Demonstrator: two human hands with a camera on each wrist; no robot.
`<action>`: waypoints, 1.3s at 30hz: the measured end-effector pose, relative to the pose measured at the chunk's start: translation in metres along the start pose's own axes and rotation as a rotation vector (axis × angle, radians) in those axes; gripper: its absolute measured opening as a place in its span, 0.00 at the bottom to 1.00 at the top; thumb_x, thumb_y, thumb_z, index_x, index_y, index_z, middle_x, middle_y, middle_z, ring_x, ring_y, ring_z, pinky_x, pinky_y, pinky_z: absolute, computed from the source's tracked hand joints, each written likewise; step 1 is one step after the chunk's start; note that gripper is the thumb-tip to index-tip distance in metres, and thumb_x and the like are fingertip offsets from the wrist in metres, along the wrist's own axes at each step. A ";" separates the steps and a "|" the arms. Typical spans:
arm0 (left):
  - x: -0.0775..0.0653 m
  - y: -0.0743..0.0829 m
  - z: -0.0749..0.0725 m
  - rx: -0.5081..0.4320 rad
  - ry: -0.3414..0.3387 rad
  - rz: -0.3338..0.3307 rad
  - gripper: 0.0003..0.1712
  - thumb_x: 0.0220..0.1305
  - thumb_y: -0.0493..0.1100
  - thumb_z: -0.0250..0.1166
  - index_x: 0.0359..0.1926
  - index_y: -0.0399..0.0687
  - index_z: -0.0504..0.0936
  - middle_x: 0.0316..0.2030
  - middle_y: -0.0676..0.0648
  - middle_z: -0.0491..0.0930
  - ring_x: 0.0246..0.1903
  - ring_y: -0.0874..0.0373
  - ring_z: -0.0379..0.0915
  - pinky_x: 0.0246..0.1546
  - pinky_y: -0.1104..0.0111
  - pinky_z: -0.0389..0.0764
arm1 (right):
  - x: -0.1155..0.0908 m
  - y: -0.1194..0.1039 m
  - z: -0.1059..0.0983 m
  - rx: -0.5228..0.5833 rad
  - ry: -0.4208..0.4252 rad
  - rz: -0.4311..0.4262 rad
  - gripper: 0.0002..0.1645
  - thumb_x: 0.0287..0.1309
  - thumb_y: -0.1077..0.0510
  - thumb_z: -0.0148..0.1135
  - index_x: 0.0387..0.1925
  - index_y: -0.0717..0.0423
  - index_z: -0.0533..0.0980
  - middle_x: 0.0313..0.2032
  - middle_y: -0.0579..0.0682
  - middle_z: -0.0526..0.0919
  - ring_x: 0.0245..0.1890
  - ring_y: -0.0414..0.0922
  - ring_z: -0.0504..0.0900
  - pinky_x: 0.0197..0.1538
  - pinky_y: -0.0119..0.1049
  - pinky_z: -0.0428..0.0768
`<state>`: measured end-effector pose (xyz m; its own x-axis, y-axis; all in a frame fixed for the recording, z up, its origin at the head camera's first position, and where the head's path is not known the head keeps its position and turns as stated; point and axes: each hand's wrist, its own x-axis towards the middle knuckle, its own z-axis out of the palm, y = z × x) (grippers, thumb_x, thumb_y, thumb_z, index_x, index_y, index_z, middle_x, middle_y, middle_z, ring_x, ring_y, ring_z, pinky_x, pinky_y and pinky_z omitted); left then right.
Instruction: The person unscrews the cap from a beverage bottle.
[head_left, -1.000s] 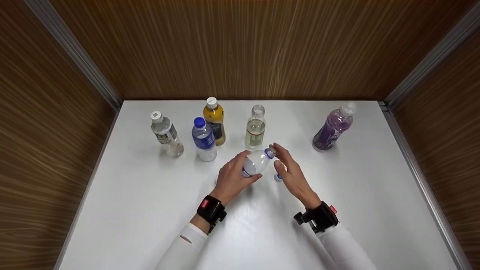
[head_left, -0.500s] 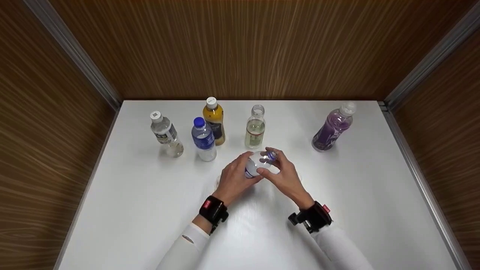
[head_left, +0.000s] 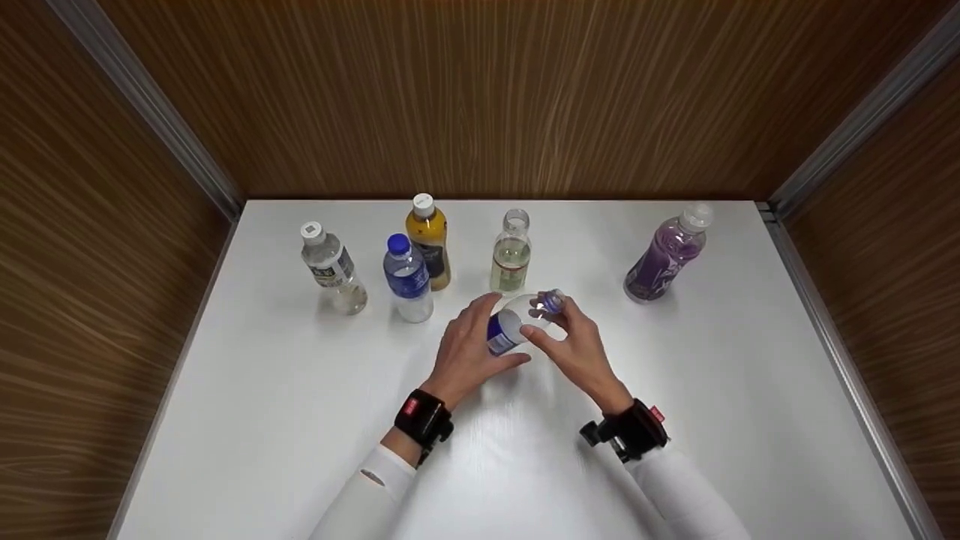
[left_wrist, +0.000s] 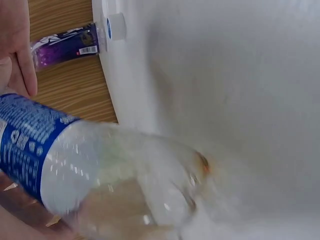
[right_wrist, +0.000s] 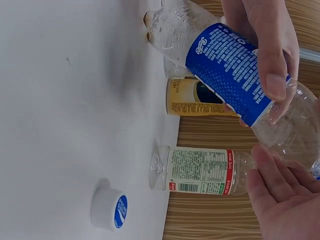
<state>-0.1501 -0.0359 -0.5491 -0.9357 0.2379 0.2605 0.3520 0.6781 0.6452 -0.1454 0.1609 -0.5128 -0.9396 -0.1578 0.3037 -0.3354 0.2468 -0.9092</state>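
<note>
A clear plastic bottle [head_left: 511, 321] with a blue label lies tilted between my hands, its uncapped neck pointing right and away. My left hand [head_left: 466, 346] holds it around the lower body. In the right wrist view that thumb lies over the label [right_wrist: 227, 70], and the other fingers pass behind. With thumb and fingers my right hand [head_left: 579, 351] holds the shoulder and neck. The bottle's base [left_wrist: 195, 185] hangs over the white tabletop in the left wrist view. A white cap with a blue logo [right_wrist: 111, 210] sits on the table; the right hand hides it in the head view.
Behind the hands stands an uncapped bottle of pale liquid [head_left: 511, 259]. To the left are a blue-capped bottle [head_left: 409, 281], an amber bottle [head_left: 429, 236] and a white-capped clear bottle [head_left: 330, 266]. A purple bottle [head_left: 664, 259] stands at right. Wood-grain panels [head_left: 480, 97] enclose the table.
My right hand has moved in from beside the neck and taken hold of the bottle's upper part. The bottle has shifted slightly right, more label shows, and my left hand's fingers have spread wider.
</note>
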 end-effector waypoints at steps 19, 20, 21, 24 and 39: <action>-0.011 -0.031 -0.022 0.067 0.033 -0.042 0.56 0.52 0.64 0.79 0.74 0.43 0.67 0.73 0.41 0.65 0.72 0.44 0.62 0.71 0.46 0.64 | 0.040 0.007 -0.057 -0.318 0.233 -0.113 0.33 0.57 0.61 0.76 0.60 0.71 0.72 0.50 0.63 0.80 0.52 0.57 0.81 0.58 0.52 0.80; -0.012 -0.032 -0.022 0.070 0.032 -0.040 0.55 0.53 0.64 0.79 0.74 0.43 0.67 0.73 0.41 0.66 0.72 0.44 0.63 0.70 0.46 0.64 | 0.043 0.007 -0.057 -0.333 0.240 -0.123 0.34 0.57 0.61 0.76 0.60 0.71 0.71 0.50 0.63 0.80 0.52 0.56 0.80 0.58 0.52 0.80; -0.012 -0.034 -0.022 0.073 0.030 -0.039 0.55 0.53 0.64 0.79 0.73 0.43 0.67 0.72 0.41 0.67 0.71 0.44 0.63 0.70 0.46 0.64 | 0.046 0.007 -0.057 -0.349 0.247 -0.133 0.34 0.57 0.61 0.76 0.60 0.71 0.71 0.51 0.63 0.79 0.52 0.55 0.80 0.58 0.52 0.80; -0.015 -0.038 -0.023 0.089 0.023 -0.039 0.53 0.54 0.63 0.79 0.73 0.45 0.69 0.71 0.42 0.68 0.70 0.44 0.65 0.69 0.47 0.65 | 0.055 0.006 -0.058 -0.410 0.254 -0.161 0.34 0.58 0.60 0.75 0.61 0.70 0.71 0.52 0.63 0.78 0.53 0.55 0.79 0.58 0.53 0.80; -0.025 -0.048 -0.027 0.106 0.098 0.007 0.43 0.56 0.58 0.79 0.68 0.45 0.74 0.66 0.43 0.74 0.67 0.46 0.70 0.66 0.49 0.70 | 0.102 0.013 -0.050 -0.496 0.214 -0.075 0.40 0.63 0.55 0.72 0.70 0.67 0.67 0.58 0.66 0.75 0.58 0.60 0.77 0.60 0.51 0.78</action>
<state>-0.1432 -0.0934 -0.5669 -0.9247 0.1772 0.3369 0.3491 0.7478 0.5647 -0.2494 0.1955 -0.4798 -0.8873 -0.0068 0.4612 -0.3455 0.6724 -0.6547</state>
